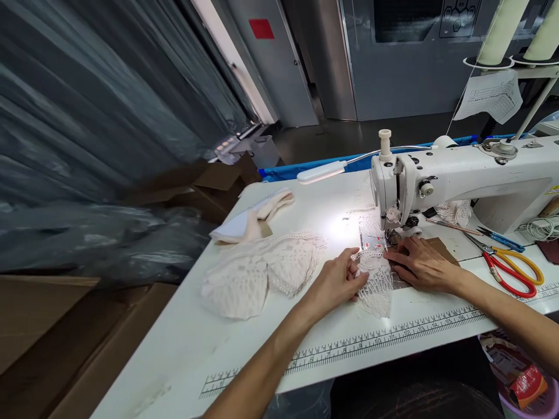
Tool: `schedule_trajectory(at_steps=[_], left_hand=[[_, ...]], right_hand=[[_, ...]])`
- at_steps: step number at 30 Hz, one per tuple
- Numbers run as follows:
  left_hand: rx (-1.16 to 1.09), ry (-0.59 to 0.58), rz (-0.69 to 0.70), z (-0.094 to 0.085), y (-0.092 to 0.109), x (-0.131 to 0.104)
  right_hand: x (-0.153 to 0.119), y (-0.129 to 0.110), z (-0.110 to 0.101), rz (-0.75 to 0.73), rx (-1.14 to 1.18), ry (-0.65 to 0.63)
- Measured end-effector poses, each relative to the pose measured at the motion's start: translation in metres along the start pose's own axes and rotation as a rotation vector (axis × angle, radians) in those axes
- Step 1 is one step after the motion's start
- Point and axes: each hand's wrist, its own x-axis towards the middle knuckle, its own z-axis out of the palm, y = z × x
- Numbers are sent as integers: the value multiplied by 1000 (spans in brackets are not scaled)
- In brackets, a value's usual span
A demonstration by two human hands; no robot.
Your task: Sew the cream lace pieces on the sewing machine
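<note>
A white lace piece [374, 285] lies flat at the sewing machine [393, 192], its far edge by the presser foot [393, 237]. My left hand [338, 278] is closed on the left edge of this lace, with the thumb on top and the other fingers curled. On the other side, my right hand [417, 262] rests on the machine bed just in front of the foot. Its fingers are bent but apart, and the fingertips touch the lace's right edge. More lace pieces [266, 267] lie in a loose pile left of my left hand.
Red-and-yellow scissors [510, 265] and blue snips [501, 238] lie right of my right hand. A folded cream cloth [255, 215] is at the back left. A lamp [322, 172] hangs over the table, and a printed ruler [349, 349] follows its front edge. Cardboard boxes [87, 349] stand left.
</note>
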Motion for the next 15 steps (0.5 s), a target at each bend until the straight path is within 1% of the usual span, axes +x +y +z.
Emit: schedule_trajectory(at_steps=[2, 4, 8, 10, 13, 15], left_hand=[[-6, -4, -3, 0, -1, 2], [-27, 0, -4, 0, -2, 5], [-93, 5, -20, 3, -3, 9], [-115, 4, -30, 3, -4, 10], [-110, -3, -30, 3, -4, 10], [-101, -4, -24, 3, -4, 9]], right_hand=[[3, 4, 1, -4, 36, -5], [5, 8, 3, -9, 101, 17], [1, 14, 6, 18, 222, 126], [-2, 15, 7, 33, 262, 161], [-6, 13, 7, 23, 292, 170], [-8, 12, 7, 3, 288, 152]])
